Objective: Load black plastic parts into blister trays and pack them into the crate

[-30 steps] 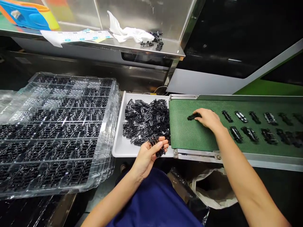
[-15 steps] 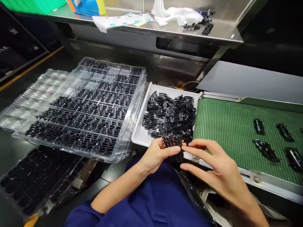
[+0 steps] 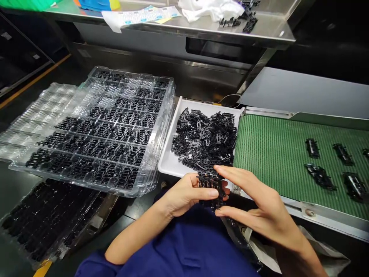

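One bare left hand [image 3: 184,194], fingers [image 3: 191,179] curled, thumb [image 3: 205,193] laid straight across; one bare right hand [image 3: 261,204], facing it, fingers outstretched, thumb parted below; both forearms [image 3: 138,231] uncovered.

Along the frame's top, a metal shelf [image 3: 269,30] is holding a white cloth [image 3: 211,10], a printed sheet [image 3: 141,16] and a blue-and-yellow object [image 3: 96,4]. At upper left, a yellow floor line [image 3: 35,80] is slanting; at lower right, a pale bag [image 3: 266,254] is showing.

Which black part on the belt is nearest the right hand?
The leftmost black part in the near row on the green belt; the others lie farther right or in the far row.
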Available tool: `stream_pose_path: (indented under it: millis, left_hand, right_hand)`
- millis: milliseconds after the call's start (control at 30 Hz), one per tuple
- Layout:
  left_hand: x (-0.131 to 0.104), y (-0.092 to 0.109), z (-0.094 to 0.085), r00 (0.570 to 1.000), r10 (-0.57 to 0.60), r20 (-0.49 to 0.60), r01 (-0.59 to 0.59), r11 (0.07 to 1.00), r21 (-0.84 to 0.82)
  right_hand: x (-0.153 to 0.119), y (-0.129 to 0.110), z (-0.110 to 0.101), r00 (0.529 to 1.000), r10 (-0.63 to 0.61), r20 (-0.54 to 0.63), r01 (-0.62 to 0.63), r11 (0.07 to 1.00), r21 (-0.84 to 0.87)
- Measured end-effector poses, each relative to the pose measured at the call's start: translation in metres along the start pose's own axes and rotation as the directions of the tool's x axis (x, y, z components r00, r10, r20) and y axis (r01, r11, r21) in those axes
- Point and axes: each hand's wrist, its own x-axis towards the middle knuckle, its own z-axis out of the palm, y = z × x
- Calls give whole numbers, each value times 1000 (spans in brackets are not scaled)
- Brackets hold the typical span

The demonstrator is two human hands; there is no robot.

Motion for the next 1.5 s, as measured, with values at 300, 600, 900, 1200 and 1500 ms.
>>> stream_pose_path:
  millis: [300,600,900,1200,1500]
  left_hand:
    - [10,-3,6,1000,-28,-13,29,998,63]
    - [25,-10,21,983,-181,-23,180,983,-27]
    - [33,-17,24,994,-101,-41,96,987,-127]
    - [27,-16,21,985,56,-165,-83,984,-157]
    - [3,-2,2,989,86,-116,-81,996,47]
  right_hand:
    - [-8,0,-1,998,-8,-61,4,997,-77]
    - [-18,72,-61,841,475,-259,-526,830,-186]
    - [-34,168,-130,397,710,-581,-915,261,-307]
    - [-19,-1,-18,896,420,-145,-386,898,212]
    - [-5,-5,-6,1000,15,-24,-19,984,-177]
